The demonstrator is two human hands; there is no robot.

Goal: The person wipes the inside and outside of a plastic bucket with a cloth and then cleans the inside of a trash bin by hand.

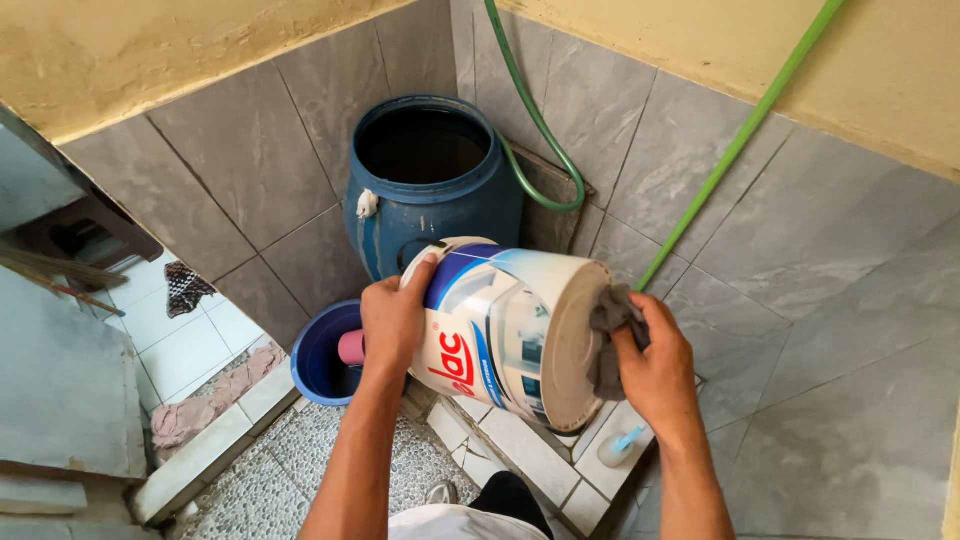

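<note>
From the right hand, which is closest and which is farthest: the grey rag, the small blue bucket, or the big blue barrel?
1. Grey cloth rag: gripped in the right hand, pressed on the white plastic paint bucket.
2. Small blue plastic bucket: on the floor, left of the white one.
3. Big blue plastic barrel: in the far corner.

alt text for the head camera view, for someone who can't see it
A person's left hand grips the rim of a white plastic bucket tipped on its side, while the right hand presses a grey rag to its base. Behind stands an open blue barrel in a grey tiled corner.
</note>
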